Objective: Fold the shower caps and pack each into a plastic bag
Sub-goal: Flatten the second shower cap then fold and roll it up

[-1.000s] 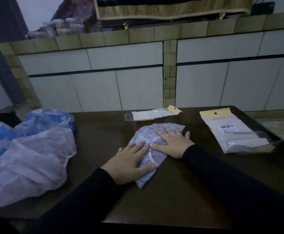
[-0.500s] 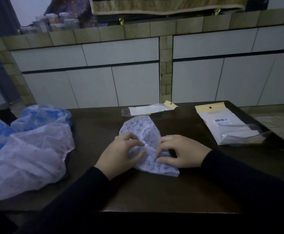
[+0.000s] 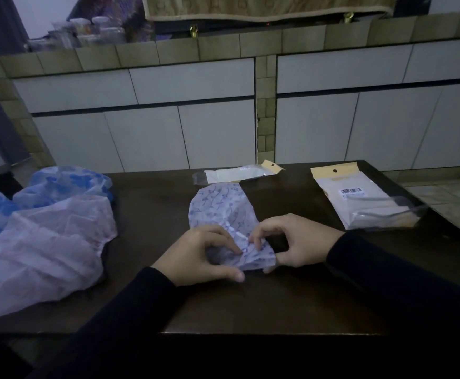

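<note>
A folded shower cap [image 3: 219,207] with a blue floral print lies on the dark table [image 3: 291,299], its rounded end pointing away from me. My left hand [image 3: 198,255] and my right hand [image 3: 297,240] both pinch its near, crumpled end between thumb and fingers. A single plastic bag [image 3: 239,173] with a yellow header lies just beyond the cap. A stack of the same bags [image 3: 360,199] lies at the right of the table.
A heap of unfolded shower caps covers the table's left side: a pale pinkish one [image 3: 42,250] in front, blue-patterned ones [image 3: 67,183] behind. White cabinet doors [image 3: 146,138] under a tiled counter stand past the table's far edge. The table's near edge runs below my forearms.
My hands went from lying flat on the cap to pinching its near end. The cap has turned, and its rounded end now points away.
</note>
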A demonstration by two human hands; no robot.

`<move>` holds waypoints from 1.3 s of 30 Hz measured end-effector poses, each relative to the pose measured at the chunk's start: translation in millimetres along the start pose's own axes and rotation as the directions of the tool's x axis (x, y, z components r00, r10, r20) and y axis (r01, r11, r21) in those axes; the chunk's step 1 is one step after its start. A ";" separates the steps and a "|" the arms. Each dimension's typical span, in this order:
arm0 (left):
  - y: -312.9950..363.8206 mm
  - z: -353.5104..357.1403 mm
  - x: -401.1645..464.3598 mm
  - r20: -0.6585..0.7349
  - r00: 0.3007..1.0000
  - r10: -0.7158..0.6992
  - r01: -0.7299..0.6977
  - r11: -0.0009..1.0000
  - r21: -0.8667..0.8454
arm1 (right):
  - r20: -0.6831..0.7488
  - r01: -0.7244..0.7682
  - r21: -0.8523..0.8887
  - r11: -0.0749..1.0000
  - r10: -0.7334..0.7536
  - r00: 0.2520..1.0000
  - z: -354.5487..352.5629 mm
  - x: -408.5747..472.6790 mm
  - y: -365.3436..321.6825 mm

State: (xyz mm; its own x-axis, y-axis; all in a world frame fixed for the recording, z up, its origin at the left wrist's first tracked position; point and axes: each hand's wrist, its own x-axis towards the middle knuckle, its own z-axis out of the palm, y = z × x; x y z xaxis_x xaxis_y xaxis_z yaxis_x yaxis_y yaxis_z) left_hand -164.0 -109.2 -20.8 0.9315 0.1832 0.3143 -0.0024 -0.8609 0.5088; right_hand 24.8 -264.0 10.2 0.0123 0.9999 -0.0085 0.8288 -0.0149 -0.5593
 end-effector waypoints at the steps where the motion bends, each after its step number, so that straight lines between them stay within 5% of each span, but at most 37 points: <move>1: 1.0 0.3 -0.6 -0.009 1.000 0.012 -0.012 1.000 0.006 | -0.006 -0.004 0.006 1.000 0.004 1.000 1.4 1.3 -0.6; 7: 8.4 3.6 -2.5 -0.095 0.988 0.122 -0.121 0.992 0.019 | -0.135 -0.036 0.104 0.994 0.050 0.990 6.5 4.7 -2.3; 15: 10.3 3.6 -3.4 -0.067 0.987 0.146 -0.141 0.987 0.083 | 0.079 -0.146 0.113 0.983 0.137 0.987 -5.0 -1.1 1.0; 21: 12.6 6.2 -3.5 -0.161 0.971 0.177 -0.141 0.967 0.211 | -0.089 -0.159 0.083 0.984 0.166 0.982 1.5 3.2 -3.6; 35: 2.8 -1.7 -5.2 -0.169 0.984 -0.052 0.056 0.998 0.020 | -0.189 -0.204 -0.035 0.978 0.194 0.963 11.4 11.8 -11.6; 39: -0.8 -0.3 -3.2 -0.149 0.989 0.002 0.011 0.996 0.084 | -0.233 -0.189 -0.103 0.977 0.161 0.959 14.2 13.4 -8.6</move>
State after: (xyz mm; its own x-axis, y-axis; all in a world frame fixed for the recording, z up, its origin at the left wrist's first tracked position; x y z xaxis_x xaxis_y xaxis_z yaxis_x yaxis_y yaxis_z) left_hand -167.1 -109.0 -22.0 0.8670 0.2504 0.4307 0.0387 -0.8957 0.4429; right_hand 9.9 -250.5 3.1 0.2762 0.9564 0.0951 0.8644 -0.2039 -0.4597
